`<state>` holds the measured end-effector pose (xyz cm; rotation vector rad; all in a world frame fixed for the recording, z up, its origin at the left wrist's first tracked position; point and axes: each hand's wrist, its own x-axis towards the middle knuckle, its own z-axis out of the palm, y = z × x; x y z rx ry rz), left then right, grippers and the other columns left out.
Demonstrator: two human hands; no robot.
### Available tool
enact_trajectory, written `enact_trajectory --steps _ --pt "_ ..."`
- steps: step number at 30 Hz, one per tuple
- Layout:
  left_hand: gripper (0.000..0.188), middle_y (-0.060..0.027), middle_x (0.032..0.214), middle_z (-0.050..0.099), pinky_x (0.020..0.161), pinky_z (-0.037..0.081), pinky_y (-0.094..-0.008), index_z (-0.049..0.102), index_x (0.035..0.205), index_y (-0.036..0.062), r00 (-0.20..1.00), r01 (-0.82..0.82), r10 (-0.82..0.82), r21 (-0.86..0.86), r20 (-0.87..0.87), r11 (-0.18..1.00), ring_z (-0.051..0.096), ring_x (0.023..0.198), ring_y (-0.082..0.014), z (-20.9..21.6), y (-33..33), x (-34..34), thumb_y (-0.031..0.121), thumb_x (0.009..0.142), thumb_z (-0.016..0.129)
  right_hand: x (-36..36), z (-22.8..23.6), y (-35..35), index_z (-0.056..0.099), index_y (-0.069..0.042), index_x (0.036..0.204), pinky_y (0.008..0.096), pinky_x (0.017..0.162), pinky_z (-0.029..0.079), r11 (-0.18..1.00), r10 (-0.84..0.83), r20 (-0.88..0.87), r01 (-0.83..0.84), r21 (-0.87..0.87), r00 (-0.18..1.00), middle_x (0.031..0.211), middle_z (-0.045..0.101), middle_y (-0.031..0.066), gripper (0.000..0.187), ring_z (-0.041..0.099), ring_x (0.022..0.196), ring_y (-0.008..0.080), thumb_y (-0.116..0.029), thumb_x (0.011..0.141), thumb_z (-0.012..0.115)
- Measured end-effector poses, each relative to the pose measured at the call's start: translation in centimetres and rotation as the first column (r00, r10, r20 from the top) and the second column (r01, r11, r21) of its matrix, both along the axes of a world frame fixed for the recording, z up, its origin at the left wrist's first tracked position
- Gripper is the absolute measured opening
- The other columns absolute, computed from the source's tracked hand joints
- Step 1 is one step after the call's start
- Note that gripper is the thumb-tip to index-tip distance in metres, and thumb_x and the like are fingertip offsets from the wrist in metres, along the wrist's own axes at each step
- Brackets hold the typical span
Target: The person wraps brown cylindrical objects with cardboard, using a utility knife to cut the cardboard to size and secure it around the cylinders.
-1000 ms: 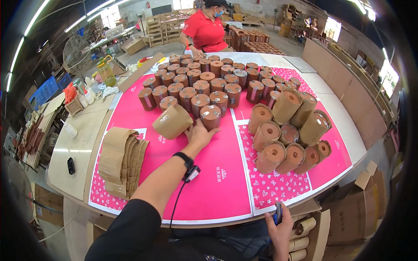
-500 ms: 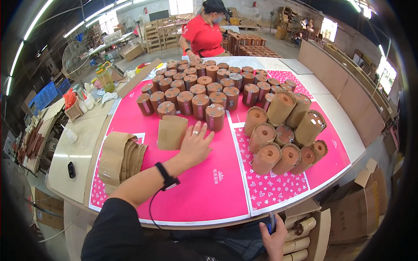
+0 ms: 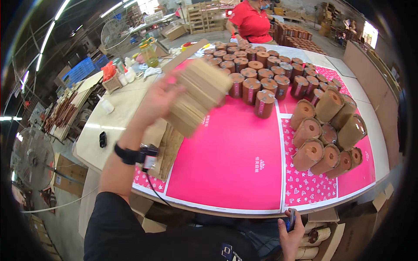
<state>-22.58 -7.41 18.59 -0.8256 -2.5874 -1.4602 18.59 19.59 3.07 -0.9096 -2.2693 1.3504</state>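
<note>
My left hand point(image 3: 157, 99) is raised over the left side of the table, its fingers closed on a piece of brown kraft paper point(image 3: 202, 93). The paper is blurred by motion; whether it is one sheet or several I cannot tell. Below it, partly hidden by my forearm, lies a curved stack of brown paper point(image 3: 169, 152). My right hand point(image 3: 292, 238) is low at the table's front edge, closed round a small blue and grey hand tool point(image 3: 291, 221). Its exact kind does not show. Reddish-brown cylinders point(image 3: 264, 104) with small holes stand grouped beyond the paper.
Paper-wrapped cylinders point(image 3: 308, 154) stand and lean at the right on the pink printed sheets point(image 3: 226, 174). A person in red point(image 3: 252, 21) works at the far side. Bottles point(image 3: 129, 74) and a black object point(image 3: 102, 139) lie left. An open carton point(image 3: 324, 239) with rolls is below right.
My left hand has lifted brown paper off the pink sheet and swung it up and left. My right hand still holds the tool low. The view has turned left.
</note>
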Motion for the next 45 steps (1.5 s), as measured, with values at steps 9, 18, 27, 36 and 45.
enact_trajectory --steps 9,18,27,36,45 --pt "0.069 -0.0234 0.135 0.062 0.102 0.048 -0.0411 0.049 0.149 0.0090 0.803 -0.277 0.474 -0.477 0.361 0.834 0.060 0.123 -0.0318 -11.8 -16.7 0.1 0.028 0.089 0.077 -1.9 -0.7 -0.2 0.062 0.004 0.120 0.0282 0.072 0.049 0.992 0.128 0.009 -0.128 0.009 0.992 0.097 0.071 0.0097 0.043 0.055 0.075 0.0111 -0.013 0.084 0.078" --pt "0.063 -0.0272 0.132 0.053 0.105 0.041 -0.0539 0.049 0.150 0.0234 0.871 -0.486 0.406 -0.605 -0.277 0.631 0.049 0.128 -0.0450 -11.8 -13.5 2.5 0.037 0.091 0.068 -1.0 0.2 0.0 0.063 0.004 0.117 0.0263 0.068 0.046 0.996 0.085 0.037 -0.086 0.009 0.996 0.089 0.066 0.0048 0.040 0.050 0.072 0.0095 -0.011 0.083 0.079" --pt "0.081 -0.0287 0.150 0.041 0.111 0.031 -0.0608 0.039 0.155 0.0144 0.847 -0.513 0.280 -0.556 -0.451 0.654 0.039 0.137 -0.0478 -12.0 -11.5 1.0 0.056 0.090 0.064 -1.0 1.9 2.7 0.063 0.002 0.119 0.0282 0.081 0.049 0.986 0.028 -0.059 -0.018 0.168 0.998 0.102 0.071 0.0106 0.038 0.060 0.089 0.0125 -0.006 0.083 0.076" --pt "0.090 -0.0323 0.147 0.045 0.119 0.028 -0.0488 0.049 0.144 0.0023 0.954 -0.072 0.256 -0.710 0.156 0.701 0.037 0.142 -0.0459 -13.5 -9.0 3.0 0.065 0.083 0.068 -0.6 1.9 2.8 0.060 0.003 0.120 0.0257 0.074 0.046 0.997 -0.028 -0.006 0.029 0.078 1.000 0.103 0.071 0.0110 0.038 0.054 0.081 0.0095 -0.004 0.084 0.073" --pt "0.095 -0.0326 0.153 0.038 0.122 0.022 -0.0497 0.045 0.148 0.0017 0.984 -0.177 0.108 -0.818 -0.140 0.548 0.027 0.148 -0.0459 -14.2 -5.4 2.7 0.065 0.082 0.068 -2.4 2.3 1.5 0.065 0.001 0.115 0.0304 0.073 0.050 0.986 0.018 -0.007 -0.017 0.168 1.000 0.095 0.070 0.0122 0.036 0.061 0.078 0.0166 -0.008 0.082 0.077"
